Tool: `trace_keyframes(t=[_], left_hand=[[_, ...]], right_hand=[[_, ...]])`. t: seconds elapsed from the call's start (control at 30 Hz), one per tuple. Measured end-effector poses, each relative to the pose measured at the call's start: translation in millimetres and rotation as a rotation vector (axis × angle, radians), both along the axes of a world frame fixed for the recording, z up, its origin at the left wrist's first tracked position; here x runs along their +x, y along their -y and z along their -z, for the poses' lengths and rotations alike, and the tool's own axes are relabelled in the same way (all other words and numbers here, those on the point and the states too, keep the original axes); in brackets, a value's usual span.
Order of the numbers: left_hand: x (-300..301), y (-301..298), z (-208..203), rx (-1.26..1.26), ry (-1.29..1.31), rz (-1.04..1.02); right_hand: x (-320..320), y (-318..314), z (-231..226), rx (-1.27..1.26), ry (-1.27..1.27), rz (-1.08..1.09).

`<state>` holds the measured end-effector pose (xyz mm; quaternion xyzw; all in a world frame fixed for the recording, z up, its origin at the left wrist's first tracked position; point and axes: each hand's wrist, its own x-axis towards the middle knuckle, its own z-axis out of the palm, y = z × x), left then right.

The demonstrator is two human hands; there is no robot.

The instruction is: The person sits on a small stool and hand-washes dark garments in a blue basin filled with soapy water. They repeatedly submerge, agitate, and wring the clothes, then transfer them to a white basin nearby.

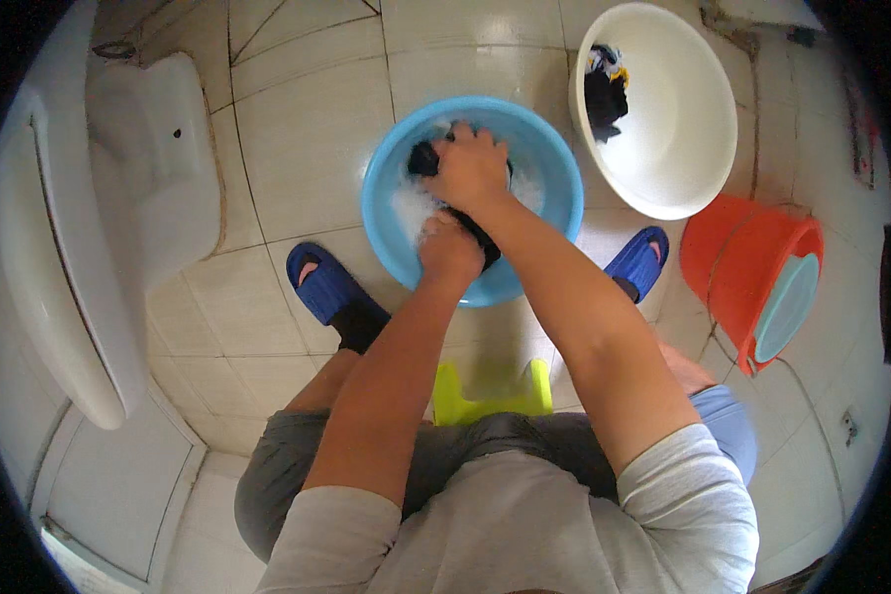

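A piece of black cloth (423, 158) lies in soapy water with white suds (410, 210) inside a light blue basin (375, 213) on the floor. Over the far part of the cloth, my right hand (473, 170) bends its fingers down onto it. My left hand (450, 249) grips the nearer end of the same cloth, close to the basin's near side. Both hands are inside the basin, the right one farther from me. Some of the cloth is hidden beneath them.
A large white basin (678, 129) holding dark and patterned clothes (605, 94) is at the far right. Below it lies a tipped red bucket (733, 262) with a pale green basin (788, 307). A yellow-green stool (493, 405) is under me; a white ceramic fixture (173, 158) stands left.
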<state>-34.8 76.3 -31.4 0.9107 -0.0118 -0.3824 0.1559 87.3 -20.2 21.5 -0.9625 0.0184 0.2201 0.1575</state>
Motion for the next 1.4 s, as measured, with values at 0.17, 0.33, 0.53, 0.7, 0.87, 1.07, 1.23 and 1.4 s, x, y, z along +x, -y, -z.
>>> trace_keyframes(t=[0.17,0.33,0.53,0.7,0.87,1.07,1.23,1.4], left_hand=[[3,-6,5,-0.254,0.037,0.055],[4,-3,2,-0.153,-0.082,0.027],[10,9,-3,-0.053,-0.137,-0.04],[15,9,-5,-0.035,-0.188,-0.186],[7,6,-1,-0.105,-0.199,-0.01],[4,8,7,-0.026,-0.144,-0.141],[7,7,20,-0.059,-0.152,-0.02],[-7,-4,31,-0.235,0.079,0.06]], right_hand=[[-43,17,-35,0.197,0.096,-0.065],[-65,22,16,0.125,0.403,-0.114],[-2,-5,30,-0.084,0.001,-0.105],[-12,13,-30,0.243,0.196,0.034],[-64,38,-17,0.164,0.368,-0.21],[-25,19,34,0.065,0.04,-0.136],[5,6,-6,0.033,0.068,0.025],[-58,34,-31,0.19,0.268,-0.118]])
